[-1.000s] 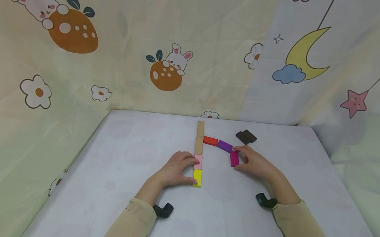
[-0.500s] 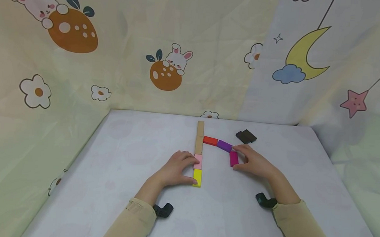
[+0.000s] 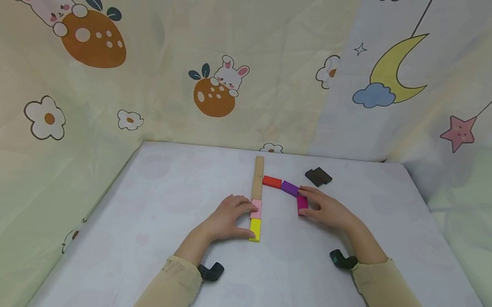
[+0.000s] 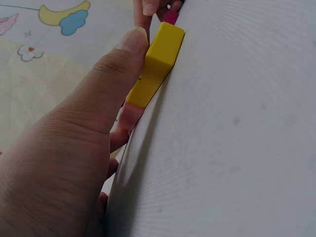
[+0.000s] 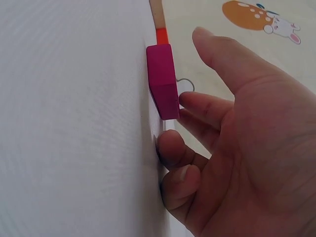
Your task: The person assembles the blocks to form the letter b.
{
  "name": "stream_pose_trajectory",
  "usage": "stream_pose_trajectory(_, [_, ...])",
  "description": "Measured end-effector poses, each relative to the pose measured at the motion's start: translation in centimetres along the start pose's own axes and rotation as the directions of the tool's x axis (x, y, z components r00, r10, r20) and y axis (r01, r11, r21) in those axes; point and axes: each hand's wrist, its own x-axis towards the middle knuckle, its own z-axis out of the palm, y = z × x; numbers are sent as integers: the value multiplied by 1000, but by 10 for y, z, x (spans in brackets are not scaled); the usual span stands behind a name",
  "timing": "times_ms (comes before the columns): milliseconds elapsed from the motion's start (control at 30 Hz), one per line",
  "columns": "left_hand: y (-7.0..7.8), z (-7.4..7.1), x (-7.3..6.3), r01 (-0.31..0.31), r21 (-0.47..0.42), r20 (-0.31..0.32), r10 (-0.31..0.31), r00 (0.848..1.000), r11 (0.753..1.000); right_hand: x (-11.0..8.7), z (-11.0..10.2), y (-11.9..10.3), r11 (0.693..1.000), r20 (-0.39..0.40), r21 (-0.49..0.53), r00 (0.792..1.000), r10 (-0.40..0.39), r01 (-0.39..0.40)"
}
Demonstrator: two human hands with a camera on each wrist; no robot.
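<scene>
A straight column lies on the white table: two plain wooden blocks [image 3: 258,184], a pink block [image 3: 256,215] and a yellow block [image 3: 256,227]. My left hand [image 3: 227,221] rests beside it, fingertips on the pink block and thumb along the yellow one. From the column's right side a red block [image 3: 272,181], a purple block [image 3: 288,187] and a magenta block [image 3: 302,203] form a bent line. Around the magenta block lies my right hand [image 3: 330,210], fingertips by the purple block's end. In the right wrist view its thumb stands off the magenta block [image 5: 162,66].
Dark blocks [image 3: 319,177] lie together behind my right hand. A printed cloth [image 3: 275,81] hangs behind and at both sides of the table [image 3: 178,168]. Black wrist cameras [image 3: 211,272] sit at both sleeves.
My right hand has shifted slightly left, and its thumb now overlaps the magenta block. That block has moved a little left. The left hand has stayed in place.
</scene>
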Motion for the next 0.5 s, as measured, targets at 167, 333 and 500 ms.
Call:
stream_pose_trajectory(167, [0, 0, 0, 10, -9, 10, -9, 1000, 1000, -1, 0, 0, 1000, -4, 0, 1000, 6, -6])
stream_pose_trajectory(333, [0, 0, -1, 8, -4, 14, -8, 1000, 1000, -2, 0, 0, 999, -19, 31, 1000, 24, -23])
stream_pose_trajectory(500, [0, 0, 0, 12, -4, 16, -12, 1000, 1000, -2, -1, 4, 996, -50, 75, 998, 45, -42])
